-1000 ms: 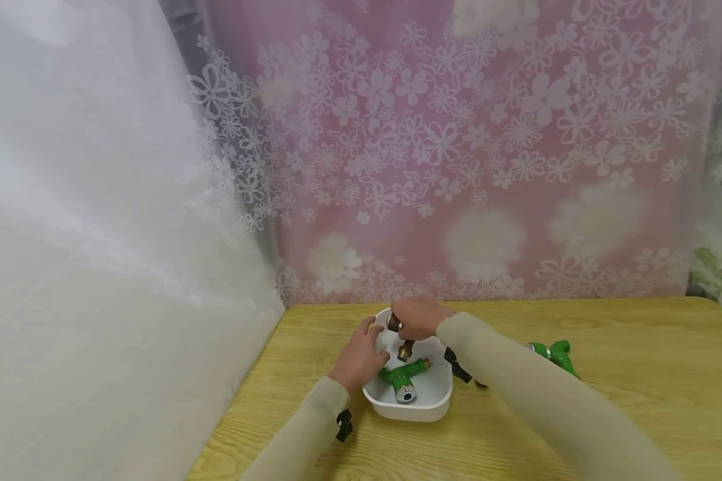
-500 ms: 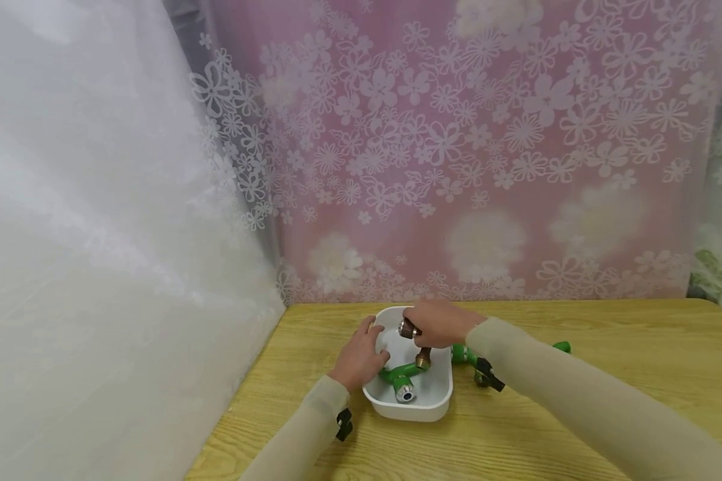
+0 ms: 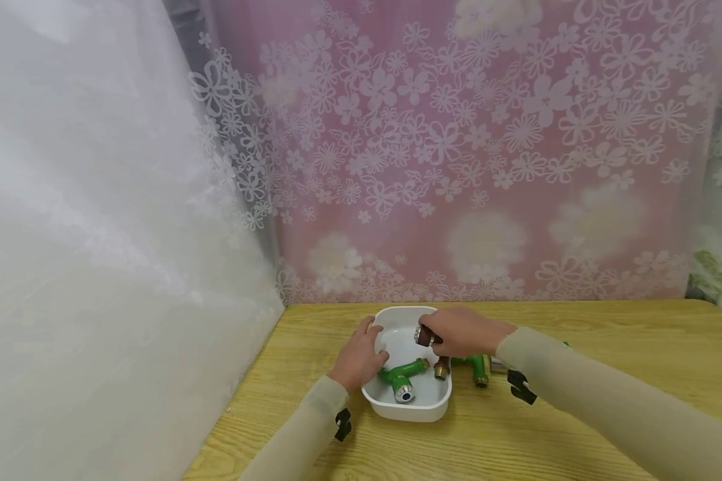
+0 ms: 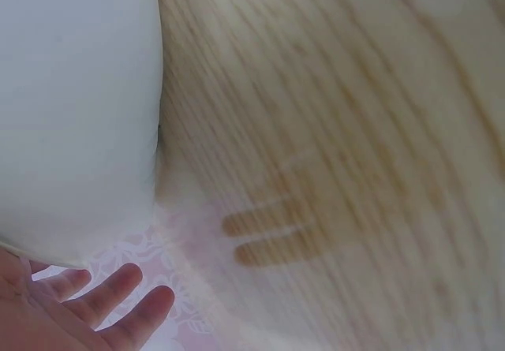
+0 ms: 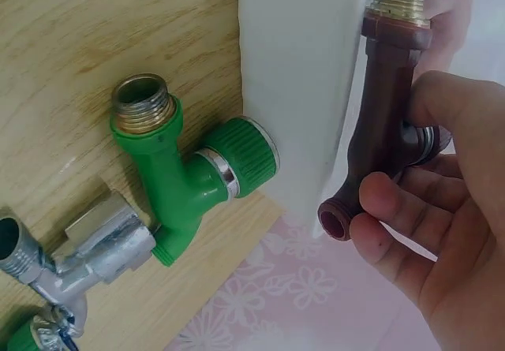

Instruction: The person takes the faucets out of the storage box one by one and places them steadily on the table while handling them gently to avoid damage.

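Note:
My right hand (image 3: 464, 330) holds a brown angle valve (image 5: 383, 106) with a brass threaded end, over the right side of a white tub (image 3: 406, 412). Thumb and fingers are curled round its body in the right wrist view. My left hand (image 3: 357, 357) holds the tub's left rim, thumb on the inside; several of its fingers show past the outer wall in the left wrist view. Inside the tub lies a green angle valve (image 3: 404, 375) with a silver end. Another green angle valve (image 5: 170, 177) rests on the table just right of the tub.
A silver angle valve (image 5: 99, 244) lies beside the green one on the wooden table (image 3: 313, 454). Part of another green piece (image 5: 28, 335) shows at the right wrist view's edge. A pink flowered curtain (image 3: 475, 167) hangs behind, with white sheeting (image 3: 96, 234) on the left.
My right hand has moved right and slightly nearer with the brown angle valve, from the tub's far middle to its right side. My left hand stays on the rim.

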`<state>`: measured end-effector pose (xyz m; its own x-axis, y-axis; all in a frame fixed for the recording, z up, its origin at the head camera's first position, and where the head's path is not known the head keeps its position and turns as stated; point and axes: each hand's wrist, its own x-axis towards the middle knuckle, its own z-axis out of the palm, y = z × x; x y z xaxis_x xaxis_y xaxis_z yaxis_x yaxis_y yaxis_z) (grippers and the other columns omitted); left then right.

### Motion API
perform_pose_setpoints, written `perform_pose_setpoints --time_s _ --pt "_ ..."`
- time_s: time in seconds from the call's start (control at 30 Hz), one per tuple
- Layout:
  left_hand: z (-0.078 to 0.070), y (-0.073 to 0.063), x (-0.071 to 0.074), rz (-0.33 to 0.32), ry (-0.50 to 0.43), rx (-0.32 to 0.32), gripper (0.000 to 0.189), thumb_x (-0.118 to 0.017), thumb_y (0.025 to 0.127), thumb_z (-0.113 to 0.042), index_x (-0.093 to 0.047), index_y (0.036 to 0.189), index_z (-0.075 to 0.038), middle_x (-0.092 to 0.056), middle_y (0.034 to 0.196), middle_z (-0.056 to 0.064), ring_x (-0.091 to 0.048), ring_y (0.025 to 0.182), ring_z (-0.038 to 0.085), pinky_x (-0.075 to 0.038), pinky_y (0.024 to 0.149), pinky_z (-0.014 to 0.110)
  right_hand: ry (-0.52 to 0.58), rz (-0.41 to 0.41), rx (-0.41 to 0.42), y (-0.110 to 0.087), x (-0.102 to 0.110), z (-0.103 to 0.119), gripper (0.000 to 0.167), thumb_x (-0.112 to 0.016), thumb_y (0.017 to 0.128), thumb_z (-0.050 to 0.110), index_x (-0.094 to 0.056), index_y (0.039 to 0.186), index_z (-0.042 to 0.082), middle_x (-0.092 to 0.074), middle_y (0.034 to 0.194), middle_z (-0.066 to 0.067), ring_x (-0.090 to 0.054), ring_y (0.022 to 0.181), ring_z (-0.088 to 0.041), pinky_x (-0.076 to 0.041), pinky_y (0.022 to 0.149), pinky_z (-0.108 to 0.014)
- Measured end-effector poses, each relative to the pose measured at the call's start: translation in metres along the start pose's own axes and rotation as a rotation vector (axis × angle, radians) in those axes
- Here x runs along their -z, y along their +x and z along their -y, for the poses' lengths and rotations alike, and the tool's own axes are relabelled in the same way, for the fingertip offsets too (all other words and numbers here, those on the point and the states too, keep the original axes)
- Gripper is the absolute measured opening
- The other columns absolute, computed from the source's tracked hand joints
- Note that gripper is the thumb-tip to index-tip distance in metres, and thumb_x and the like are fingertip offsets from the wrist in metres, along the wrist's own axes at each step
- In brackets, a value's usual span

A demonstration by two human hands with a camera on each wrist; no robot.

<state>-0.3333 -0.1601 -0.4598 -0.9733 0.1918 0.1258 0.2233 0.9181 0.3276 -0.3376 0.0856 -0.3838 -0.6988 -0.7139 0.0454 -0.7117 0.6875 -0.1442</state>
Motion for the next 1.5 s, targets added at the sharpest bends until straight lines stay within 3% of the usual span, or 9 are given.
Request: perform_pose_setpoints --time_s 0.5,0.87,1.2,1.5 --pt "0.006 -0.010 0.008 0.020 -0.004 -0.027 0.058 -0.064 0.095 -0.030 -0.050 0.147 -0.010 -0.028 0.164 0.007 -0.045 0.142 0.030 -0.045 0.111 0.048 0.000 -0.045 0.002 -0.039 0.009 0.011 0.024 -0.070 0.091 0.018 -0.064 0.113 0.012 -0.059 0.081 0.012 -0.049 0.065 -0.004 -0.043 0.059 -0.025" --pt "0.002 -0.005 0.005 0.009 0.005 -0.015 0.057 -0.064 0.095 -0.030 -0.050 0.147 -0.010 -0.028 0.163 0.008 -0.045 0.141 0.031 -0.046 0.109 0.049 0.025 -0.023 0.009 -0.064 0.012 -0.010 0.041 -0.068 0.093 0.019 -0.060 0.132 0.007 -0.056 0.082 0.014 -0.045 0.064 -0.003 -0.039 0.058 -0.025" --pt "0.001 -0.002 0.002 0.004 0.003 -0.019 0.058 -0.063 0.095 -0.031 -0.049 0.148 -0.010 -0.027 0.164 0.008 -0.044 0.142 0.031 -0.044 0.111 0.048 0.050 -0.010 -0.005 -0.088 0.007 -0.036 0.048 -0.069 0.093 0.020 -0.058 0.138 0.009 -0.067 0.101 0.011 -0.052 0.073 0.002 -0.043 0.062 -0.025" --pt "0.001 -0.001 0.000 -0.005 0.000 -0.003 0.058 -0.063 0.095 -0.030 -0.049 0.148 -0.010 -0.028 0.164 0.007 -0.044 0.143 0.031 -0.044 0.111 0.049 0.038 -0.028 -0.017 -0.107 0.004 -0.052 0.046 -0.072 0.093 0.023 -0.059 0.136 0.011 -0.067 0.102 0.011 -0.053 0.075 0.004 -0.044 0.060 -0.023"
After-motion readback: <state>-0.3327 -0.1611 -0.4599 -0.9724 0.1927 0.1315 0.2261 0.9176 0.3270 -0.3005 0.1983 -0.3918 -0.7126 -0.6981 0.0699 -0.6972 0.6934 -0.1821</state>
